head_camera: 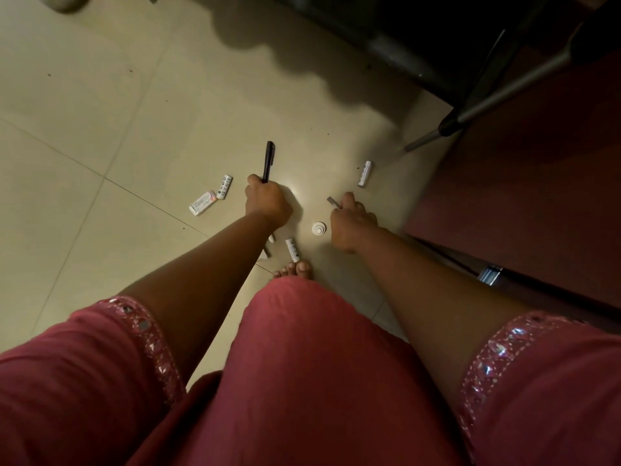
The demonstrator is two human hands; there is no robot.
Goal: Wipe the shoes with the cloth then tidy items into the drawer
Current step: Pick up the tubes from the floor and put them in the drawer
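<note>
My left hand [267,200] grips a black pen [268,159] that sticks up past the fingers, low over the tiled floor [100,112]. To its right, my right hand [349,218] is closed on a small grey flat stick [333,202]. Small items lie scattered on the floor: two white packets [224,187] [202,203] left of my left hand, a white tube [365,173] at the right, another white tube [292,250] by my toes, and a round white cap [318,228] between my hands. No shoes or cloth are in view.
A dark red cabinet front [521,196] fills the right side, with a metal fitting [490,274] at its lower edge. A grey metal leg [470,119] slants down to the floor at upper right, under dark furniture [403,35]. My bare foot [295,269] stands below the hands.
</note>
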